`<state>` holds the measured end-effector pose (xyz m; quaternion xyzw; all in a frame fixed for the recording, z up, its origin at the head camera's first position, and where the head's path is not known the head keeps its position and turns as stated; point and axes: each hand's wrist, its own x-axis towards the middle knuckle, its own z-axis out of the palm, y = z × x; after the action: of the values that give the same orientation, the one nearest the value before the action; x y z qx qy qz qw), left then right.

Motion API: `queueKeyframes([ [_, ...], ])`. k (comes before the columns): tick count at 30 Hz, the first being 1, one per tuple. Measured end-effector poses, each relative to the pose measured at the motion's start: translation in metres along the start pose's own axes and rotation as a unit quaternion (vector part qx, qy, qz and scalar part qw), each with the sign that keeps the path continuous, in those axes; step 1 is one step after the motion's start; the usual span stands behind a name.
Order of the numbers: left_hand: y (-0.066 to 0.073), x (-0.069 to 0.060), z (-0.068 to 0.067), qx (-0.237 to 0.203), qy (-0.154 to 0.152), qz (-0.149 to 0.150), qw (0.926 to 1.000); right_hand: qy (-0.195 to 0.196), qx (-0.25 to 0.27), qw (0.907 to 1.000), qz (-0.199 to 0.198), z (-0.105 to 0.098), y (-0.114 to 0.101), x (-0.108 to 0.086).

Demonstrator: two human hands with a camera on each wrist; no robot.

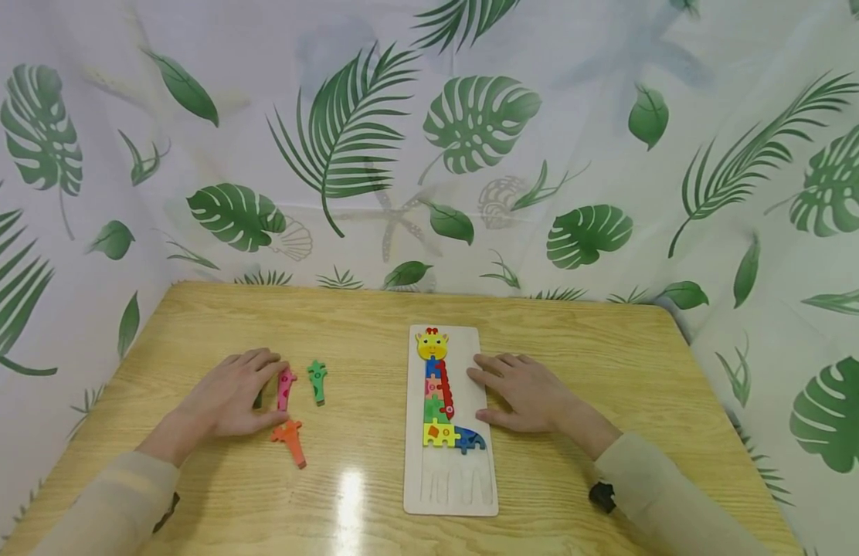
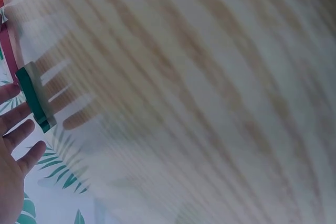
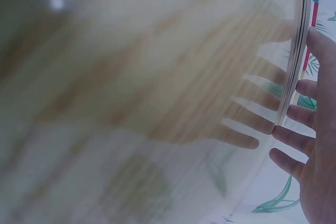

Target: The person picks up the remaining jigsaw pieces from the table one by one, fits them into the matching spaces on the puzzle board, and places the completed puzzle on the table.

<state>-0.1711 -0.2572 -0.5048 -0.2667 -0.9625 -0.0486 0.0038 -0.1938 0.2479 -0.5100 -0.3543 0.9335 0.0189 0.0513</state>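
Resting with loosely spread fingers, the left hand (image 1: 228, 392) has its thumb and forefinger at either end of a flat, spotted pink piece (image 1: 284, 388), unclenched; a thick dark green block (image 2: 35, 98) lies by its other fingers, a knobbed green piece (image 1: 317, 382) and a branched orange piece (image 1: 289, 442) nearby. Relaxed and empty, the right hand (image 1: 523, 394) touches the pale, round-cornered, grooved giraffe puzzle board (image 1: 466, 351) on the wood-grained table (image 1: 360, 363)

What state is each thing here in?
Puzzle board: upper part filled, leg slots empty.
Bright green piece: off the board.
Orange piece: off the board.
Pink piece: off the board.
Dark green piece: off the board.
Left hand: at pink piece, grip unclear.
Right hand: at board's edge.
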Motion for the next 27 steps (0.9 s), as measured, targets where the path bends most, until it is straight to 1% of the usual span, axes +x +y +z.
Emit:
queueKeyframes([
  [7, -0.0016, 0.0013, 0.0033, 0.001, -0.002, 0.000, 1.0000, -0.001, 0.002, 1.0000, 0.004, 0.0012, -0.0006, -0.0008],
  [14, -0.0015, 0.0020, 0.0032, 0.001, -0.001, -0.002, 1.0000, 0.003, 0.001, 1.0000, 0.003, 0.0039, 0.0005, -0.0005],
  [17, -0.0017, 0.0023, 0.0029, 0.003, 0.003, -0.002, 1.0000, 0.002, -0.003, 1.0000, 0.002, 0.0035, 0.0003, -0.0003],
  [24, -0.0024, 0.0048, 0.0019, 0.002, -0.001, -0.003, 1.0000, -0.002, -0.007, 1.0000, -0.001, 0.0018, 0.0010, 0.0002],
  [27, -0.0030, 0.0061, 0.0011, 0.000, 0.004, -0.001, 1.0000, -0.005, -0.008, 1.0000, -0.002, 0.0016, 0.0014, 0.0004],
])
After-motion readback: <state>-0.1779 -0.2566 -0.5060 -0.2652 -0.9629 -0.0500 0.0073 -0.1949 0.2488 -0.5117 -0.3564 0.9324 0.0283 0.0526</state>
